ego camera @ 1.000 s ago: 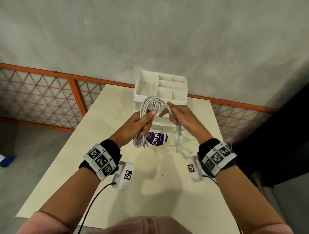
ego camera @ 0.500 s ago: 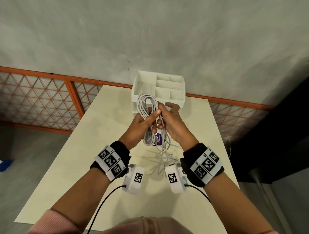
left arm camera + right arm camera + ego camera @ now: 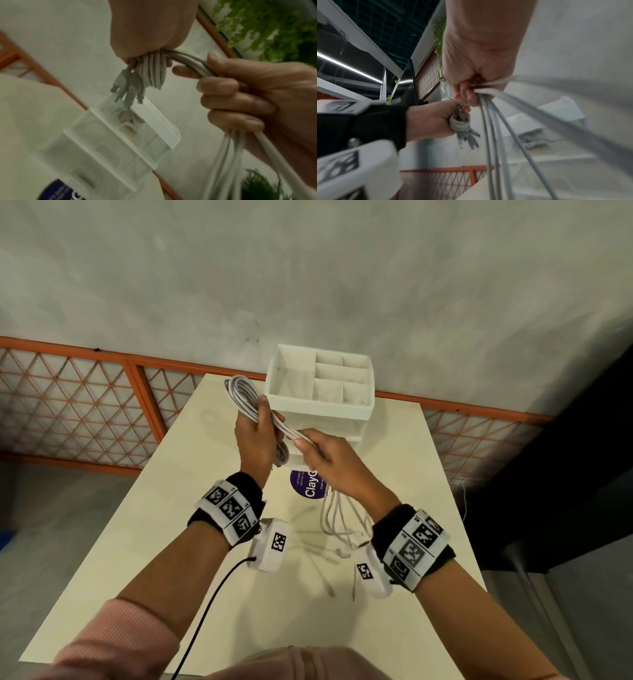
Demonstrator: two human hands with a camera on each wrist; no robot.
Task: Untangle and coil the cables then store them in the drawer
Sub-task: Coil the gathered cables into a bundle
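Note:
My left hand (image 3: 257,433) grips a coiled bundle of white cables (image 3: 241,395) held above the table, with the loop sticking up to the left of the organizer and plug ends (image 3: 127,88) dangling below the fist. My right hand (image 3: 318,455) grips several loose cable strands (image 3: 337,515) that run from the coil through its fingers and hang down to the table. The white organizer with drawer (image 3: 320,386) stands at the table's far edge. In the left wrist view its drawer (image 3: 109,143) is pulled open and holds a coiled cable.
The cream table (image 3: 171,508) ends close on both sides and at the front. A round purple sticker (image 3: 308,486) lies in front of the organizer. An orange lattice fence (image 3: 75,398) and a grey wall stand behind. A dark cabinet (image 3: 565,474) is at the right.
My left hand has swung the coil up and to the left, beside the organizer. My right hand has slid along the strands, which now stretch between the hands.

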